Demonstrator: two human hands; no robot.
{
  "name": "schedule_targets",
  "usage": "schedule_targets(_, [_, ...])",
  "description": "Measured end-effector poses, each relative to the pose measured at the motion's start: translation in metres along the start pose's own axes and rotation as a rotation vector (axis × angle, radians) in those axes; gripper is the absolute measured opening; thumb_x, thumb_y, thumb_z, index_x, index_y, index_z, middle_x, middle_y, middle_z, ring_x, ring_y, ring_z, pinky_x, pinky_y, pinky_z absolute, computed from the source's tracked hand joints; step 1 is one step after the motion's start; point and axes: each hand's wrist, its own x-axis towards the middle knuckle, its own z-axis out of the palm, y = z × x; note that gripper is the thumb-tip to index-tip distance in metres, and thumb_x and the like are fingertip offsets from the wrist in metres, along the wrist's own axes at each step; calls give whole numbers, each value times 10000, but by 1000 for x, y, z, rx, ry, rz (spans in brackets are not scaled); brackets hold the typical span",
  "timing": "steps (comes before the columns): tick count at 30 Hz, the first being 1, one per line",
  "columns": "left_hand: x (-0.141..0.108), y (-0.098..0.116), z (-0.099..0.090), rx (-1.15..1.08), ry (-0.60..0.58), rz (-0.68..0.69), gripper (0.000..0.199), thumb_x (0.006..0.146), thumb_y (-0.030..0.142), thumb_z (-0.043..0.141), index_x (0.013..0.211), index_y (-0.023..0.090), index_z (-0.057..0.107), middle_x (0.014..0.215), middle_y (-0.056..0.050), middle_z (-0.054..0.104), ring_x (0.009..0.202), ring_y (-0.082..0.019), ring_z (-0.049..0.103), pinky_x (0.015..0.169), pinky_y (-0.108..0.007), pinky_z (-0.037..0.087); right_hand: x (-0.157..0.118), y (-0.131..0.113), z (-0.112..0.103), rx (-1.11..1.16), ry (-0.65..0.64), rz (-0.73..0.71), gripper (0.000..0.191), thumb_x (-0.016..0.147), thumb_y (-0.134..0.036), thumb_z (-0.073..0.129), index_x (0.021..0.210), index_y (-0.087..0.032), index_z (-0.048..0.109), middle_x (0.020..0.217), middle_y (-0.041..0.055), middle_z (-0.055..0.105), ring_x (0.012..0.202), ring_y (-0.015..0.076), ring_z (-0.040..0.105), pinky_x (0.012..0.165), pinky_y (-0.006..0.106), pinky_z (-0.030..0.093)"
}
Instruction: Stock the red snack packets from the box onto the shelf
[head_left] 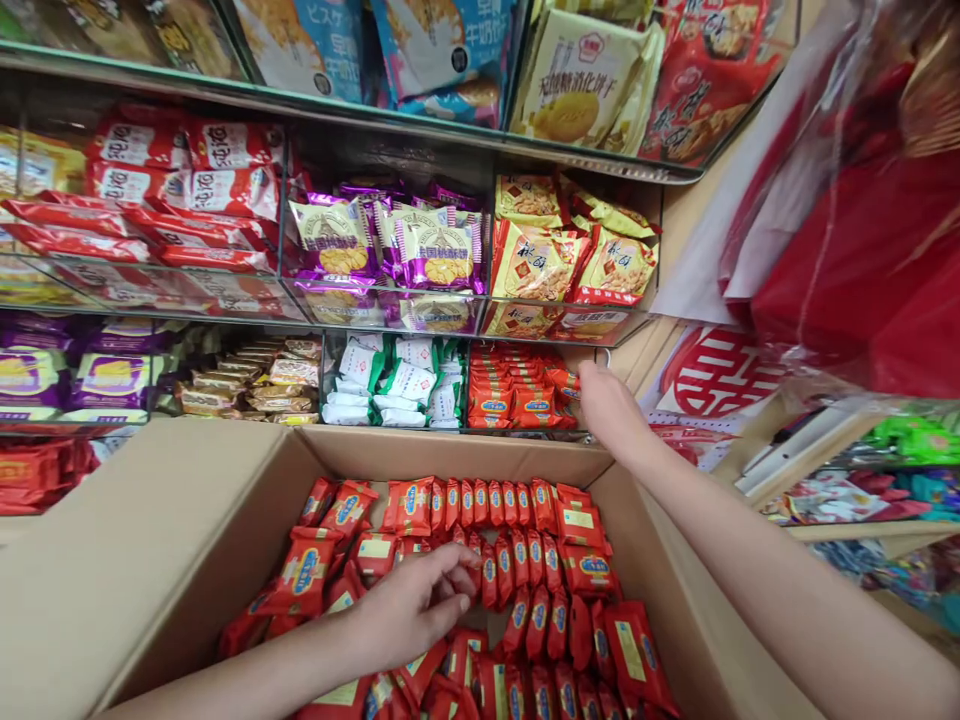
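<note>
An opened cardboard box point(202, 540) stands before me, holding many small red snack packets point(577, 525), some in upright rows and others loose. My left hand point(416, 605) is over the packets inside it. Its fingers are loosely bent, with the thumb apart from them, and I see nothing between them; the fingertips are at the row of upright packets. At the low shelf, my right hand point(611, 410) pinches a red snack packet point(564, 383) at the right end of a compartment. Stacked red packets point(510, 390) fill that compartment; the right fingertips are partly hidden.
Green-and-white packets point(405, 380) fill the compartment to the left. Above, glass-fronted shelves hold purple biscuit packets point(435, 250) and red-and-yellow packets point(536, 260). Red items in clear plastic point(862, 240) hang at the upper right. A wooden rack point(885, 530) stands right.
</note>
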Motion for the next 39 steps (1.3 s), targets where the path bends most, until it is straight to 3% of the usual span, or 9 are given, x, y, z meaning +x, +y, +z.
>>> schedule_targets(6, [-3, 5, -4, 90, -23, -7, 290, 775, 245, 466, 1059, 196, 495, 889, -21, 594, 700, -118, 523, 643, -217, 437, 29, -4, 10, -157, -185, -6, 291, 789, -34, 343, 1019, -135, 488, 873, 115, 642, 820, 188, 604, 638, 228, 388])
schedule_targets(13, [-7, 4, -4, 194, -73, 44, 313, 781, 234, 448, 1086, 218, 516, 900, -25, 626, 709, -129, 566, 626, -204, 442, 41, -4, 16, -274, -215, -181, 259, 808, -71, 374, 925, -121, 599, 871, 173, 640, 1002, 271, 537, 736, 313, 420])
schedule_targets(18, [-9, 5, -6, 270, -95, 84, 313, 769, 214, 462, 1071, 238, 540, 902, -20, 637, 741, -139, 586, 648, -201, 448, 47, -2, 25, -309, -254, -271, 293, 823, -57, 355, 1016, -92, 573, 968, 187, 616, 926, 246, 582, 757, 333, 435])
schedule_targets(25, [-9, 8, -8, 341, -134, 89, 323, 759, 207, 468, 1071, 250, 538, 909, -13, 644, 759, -145, 597, 664, -205, 456, 48, 4, 22, -296, -271, -250, 295, 787, -2, 359, 954, -60, 595, 962, 193, 594, 879, 234, 606, 723, 275, 443])
schedule_targets(30, [-10, 13, -9, 388, -175, 67, 310, 761, 219, 469, 1056, 242, 560, 903, -21, 647, 782, -161, 597, 673, -217, 456, 40, 4, 33, -248, -258, -198, 277, 767, 21, 367, 946, -60, 562, 935, 175, 591, 855, 197, 608, 715, 232, 429])
schedule_targets(39, [-10, 10, -8, 459, -204, 81, 301, 763, 239, 473, 1047, 250, 573, 949, -31, 649, 834, -192, 601, 712, -252, 458, 40, 0, 39, -205, -230, -204, 341, 788, 23, 316, 1054, -50, 515, 1017, 191, 580, 929, 208, 580, 759, 261, 414])
